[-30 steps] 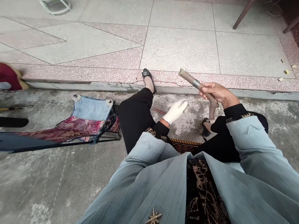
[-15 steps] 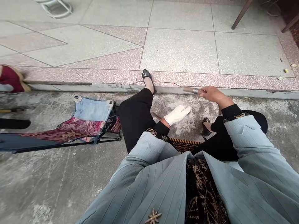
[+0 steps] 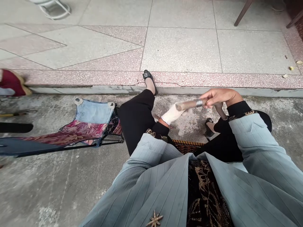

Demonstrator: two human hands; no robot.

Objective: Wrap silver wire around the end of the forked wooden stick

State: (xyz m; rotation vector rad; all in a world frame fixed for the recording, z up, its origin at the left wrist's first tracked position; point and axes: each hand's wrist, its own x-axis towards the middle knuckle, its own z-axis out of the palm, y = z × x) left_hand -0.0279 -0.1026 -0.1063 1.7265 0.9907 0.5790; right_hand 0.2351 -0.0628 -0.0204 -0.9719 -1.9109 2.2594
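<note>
My right hand point(image 3: 219, 96) is bare and closed on a brown wooden-handled tool point(image 3: 188, 105) with silver wire wound round it. The handle points left. A darker piece shows below the right hand, blurred, so I cannot tell the tool's kind. My left hand point(image 3: 172, 114) wears a white knit glove and is held low between my knees, its fingers curled. The handle's free end overlaps this glove; whether they touch is unclear. A thin brown stick-like thing shows faintly by the left wrist. What the left fingers hold is hidden.
Below me is a woven seat edge point(image 3: 188, 146). A folding chair point(image 3: 87, 129) with patterned cloth stands at left, near a red shoe point(image 3: 13, 82). Ahead, a tiled step point(image 3: 182, 50) rises from the concrete. White chair legs point(image 3: 55, 11) and brown furniture legs point(image 3: 242, 13) stand on it.
My right hand has brought the tool down and left, so its handle end now overlaps my gloved left hand. The left hand has shifted slightly left.
</note>
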